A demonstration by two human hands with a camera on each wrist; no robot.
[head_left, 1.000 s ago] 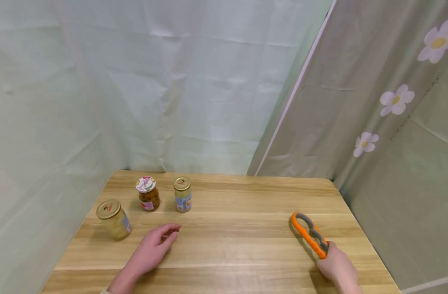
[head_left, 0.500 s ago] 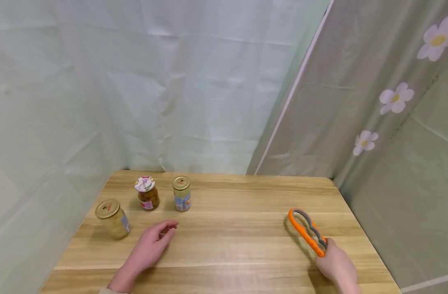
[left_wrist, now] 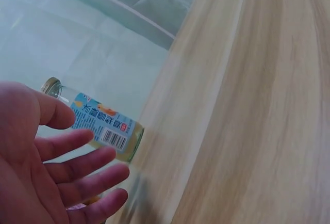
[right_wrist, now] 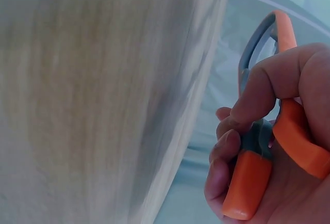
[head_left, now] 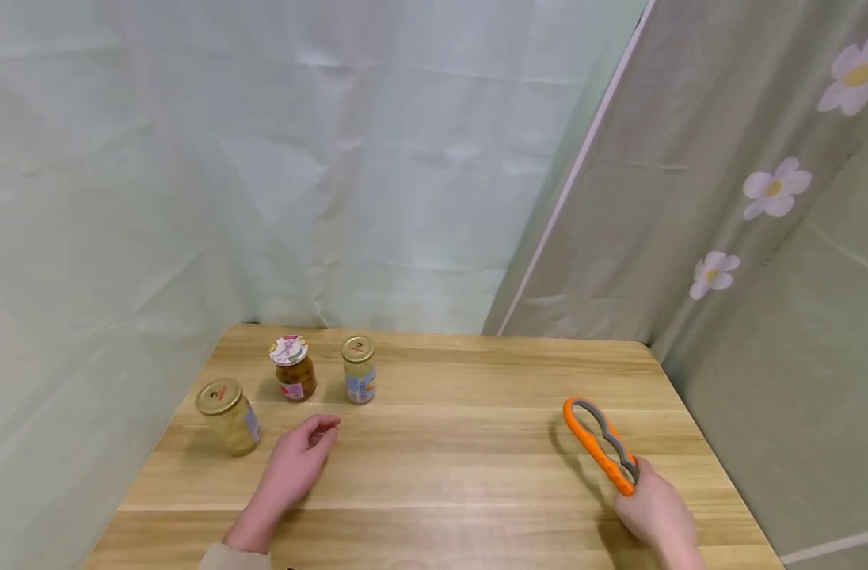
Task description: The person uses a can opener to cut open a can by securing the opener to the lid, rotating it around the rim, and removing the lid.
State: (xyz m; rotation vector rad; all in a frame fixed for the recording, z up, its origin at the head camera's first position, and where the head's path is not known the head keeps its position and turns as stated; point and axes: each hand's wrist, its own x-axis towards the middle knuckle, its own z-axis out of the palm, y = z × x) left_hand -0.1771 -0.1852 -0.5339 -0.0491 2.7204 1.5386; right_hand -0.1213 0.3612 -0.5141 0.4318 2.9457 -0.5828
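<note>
My right hand (head_left: 656, 507) grips an orange jar opener (head_left: 596, 445) with a grey inner edge, its looped end pointing away from me. In the right wrist view the fingers curl round the orange handles (right_wrist: 248, 185). My left hand (head_left: 296, 463) is over the table's left part, fingers loosely bent, with nothing in it. Beyond it stand three closed jars: a pale jar with a gold lid (head_left: 229, 419) at the left, a brown-filled jar with a pink and white lid (head_left: 294, 370), and a slimmer gold-lidded jar with a blue label (left_wrist: 105, 126).
The wooden table (head_left: 462, 459) reaches back to a pale curtain (head_left: 405, 198). Curtain also hangs along the left and right sides, with white flowers (head_left: 776, 190) printed on the right.
The jar opener's looped end has tilted up slightly in my right hand. My left hand has drawn a little away from the slim jar. The head view has shifted slightly.
</note>
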